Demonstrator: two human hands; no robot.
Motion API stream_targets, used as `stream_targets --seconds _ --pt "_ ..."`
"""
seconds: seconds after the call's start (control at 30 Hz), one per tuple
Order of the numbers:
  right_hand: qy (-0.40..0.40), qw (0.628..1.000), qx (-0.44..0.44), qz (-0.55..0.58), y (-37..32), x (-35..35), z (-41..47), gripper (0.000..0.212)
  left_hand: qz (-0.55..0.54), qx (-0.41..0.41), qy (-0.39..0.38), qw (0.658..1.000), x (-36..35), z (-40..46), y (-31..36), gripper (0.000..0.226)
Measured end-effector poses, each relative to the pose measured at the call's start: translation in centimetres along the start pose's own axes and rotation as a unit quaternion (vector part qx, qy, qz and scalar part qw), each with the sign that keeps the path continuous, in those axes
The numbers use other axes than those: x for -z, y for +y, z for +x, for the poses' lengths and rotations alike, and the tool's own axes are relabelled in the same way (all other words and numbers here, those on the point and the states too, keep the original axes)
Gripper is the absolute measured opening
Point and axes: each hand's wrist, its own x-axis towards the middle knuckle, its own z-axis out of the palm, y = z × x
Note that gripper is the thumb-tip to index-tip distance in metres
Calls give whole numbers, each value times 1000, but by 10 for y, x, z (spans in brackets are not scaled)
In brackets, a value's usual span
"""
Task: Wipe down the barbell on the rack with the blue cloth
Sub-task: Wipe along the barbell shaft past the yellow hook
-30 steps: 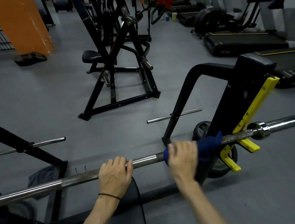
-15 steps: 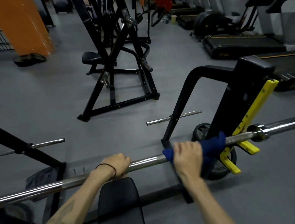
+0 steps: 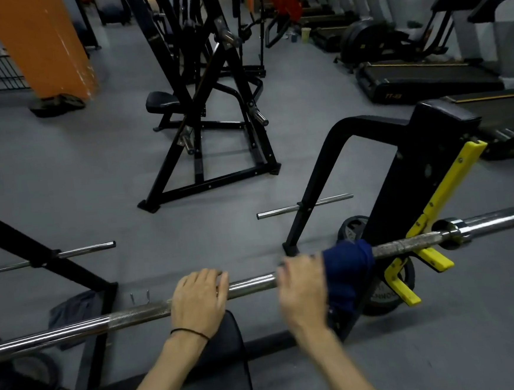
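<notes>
Barbell (image 3: 256,282) wiping continues: right hand (image 3: 303,286) has slid the gripped blue cloth (image 3: 347,267) toward the rack (image 3: 403,189); left hand (image 3: 198,301) grasps the bar again.

The black rack (image 3: 402,183) carries the barbell (image 3: 250,283) on a yellow hook (image 3: 432,256); it stands on the grey floor (image 3: 64,179), a weight plate (image 3: 380,296) beside its base.

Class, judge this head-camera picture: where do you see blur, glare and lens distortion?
Head view: dim, bluish light; the right hand by the blue cloth is motion-smeared; bright streaks glint on the barbell; the wide lens bends the bar and tilts the orange pillar.
</notes>
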Motion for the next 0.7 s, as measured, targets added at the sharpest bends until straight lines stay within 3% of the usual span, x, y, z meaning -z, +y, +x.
stream_targets --seconds 0.07,0.13,0.2,0.3,0.43,0.5,0.57,0.63,0.7 --pt "-57 992 105 43 -39 -17 -23 39 -12 21 -4 1000 -1 3 4 38" --pt "-94 978 187 21 -29 -9 -18 48 -10 0 14 1000 -5 -1 0 40" --pt "-86 980 180 -20 18 6 -1 50 -11 -26 22 999 -7 -2 -9 42" --pt "-29 993 84 -81 87 33 21 49 5 -39 39 998 -10 -5 -8 38" --pt "8 998 -53 -31 28 7 8 31 36 12 53 998 -10 2 5 42" --pt "-12 998 11 53 -29 -12 -11 33 47 34 50 997 -10 3 6 47" --pt "-64 989 114 66 -46 -18 -28 47 41 35 37 998 -13 2 5 50" --pt "-88 980 179 26 -14 -4 -15 49 36 30 35 998 -12 -1 0 52" --pt "-61 987 149 -20 39 13 3 45 25 22 27 999 -10 -2 -1 54"
